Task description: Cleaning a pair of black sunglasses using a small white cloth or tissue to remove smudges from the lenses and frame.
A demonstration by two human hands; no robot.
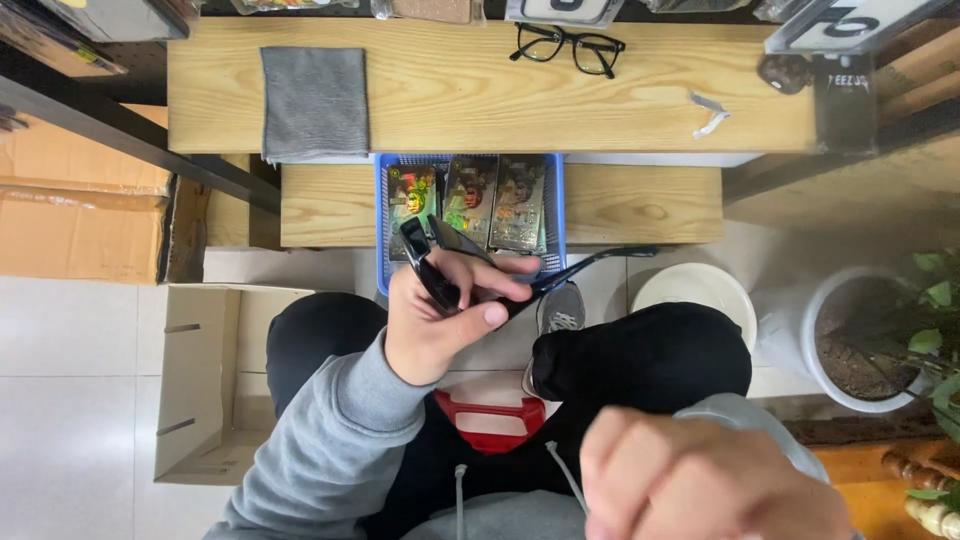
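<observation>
Left hand (440, 320) pinches dark sunglasses (470, 265) by the frame, just in front of the blue basket (381, 215). Right hand (700, 480) blurred, grip unclear. Best keep fingers off the lenses.

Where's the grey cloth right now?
In the head view the grey cloth lies on the left part of the wooden shelf, left of the black-framed glasses and up-left of the blue basket.

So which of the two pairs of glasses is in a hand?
The dark sunglasses, gripped by the left hand above the lap; the black-framed clear pair lies untouched on the wooden shelf.
</observation>
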